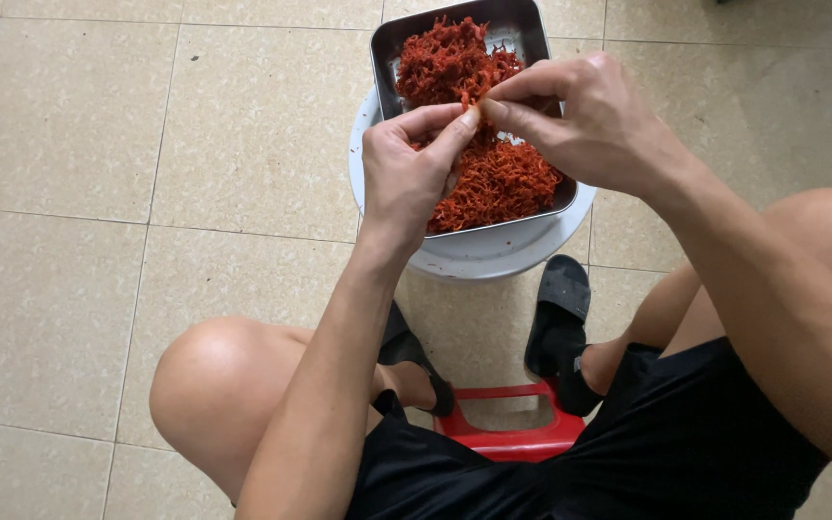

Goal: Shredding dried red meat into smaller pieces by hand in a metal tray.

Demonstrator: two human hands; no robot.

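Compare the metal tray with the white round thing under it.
The metal tray is rectangular and grey with raised walls; the white round base is circular, and only its rim shows. The tray holds red shredded strands; the base holds the tray. Both sit on the tiled floor before the person.

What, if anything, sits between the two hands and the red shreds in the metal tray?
Nothing visible. The left hand and right hand meet fingertip to fingertip directly over the red shredded pile, pinching a bit of it above the uncovered metal tray.

Shreds [493,173] lying in tray [522,24]; tray sitting on round stool [493,255]; sandals [559,327] resting on floor [146,193] just before it.
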